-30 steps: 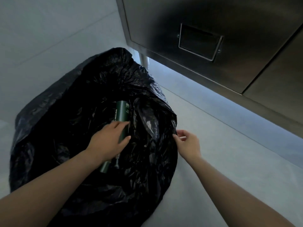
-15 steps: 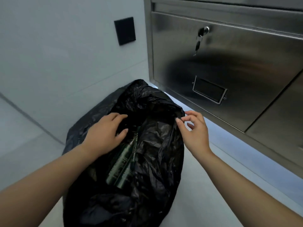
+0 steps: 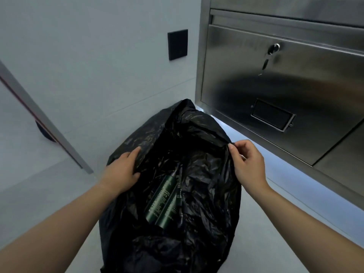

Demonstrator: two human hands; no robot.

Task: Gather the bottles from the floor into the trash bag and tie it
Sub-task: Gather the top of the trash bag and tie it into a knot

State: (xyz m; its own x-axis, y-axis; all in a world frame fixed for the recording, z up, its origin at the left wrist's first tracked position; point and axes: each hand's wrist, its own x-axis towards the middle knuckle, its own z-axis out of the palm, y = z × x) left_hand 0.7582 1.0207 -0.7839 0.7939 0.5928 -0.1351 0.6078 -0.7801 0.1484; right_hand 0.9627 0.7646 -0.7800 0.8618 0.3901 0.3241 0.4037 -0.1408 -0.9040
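Bottles [image 3: 163,201] lie inside the open trash bag [image 3: 197,243] on the floor [image 3: 275,223], your left hand [image 3: 122,172] gripping its left rim and your right hand [image 3: 248,164] pinching the right, so only tying looks left

Steel cabinet [image 3: 285,91], pale wall [image 3: 88,56]

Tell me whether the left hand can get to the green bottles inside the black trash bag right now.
Probably yes. The black trash bag gapes open, and the green bottles lie uncovered just beside the left hand. It grips the rim, though, so it would have to let go first.
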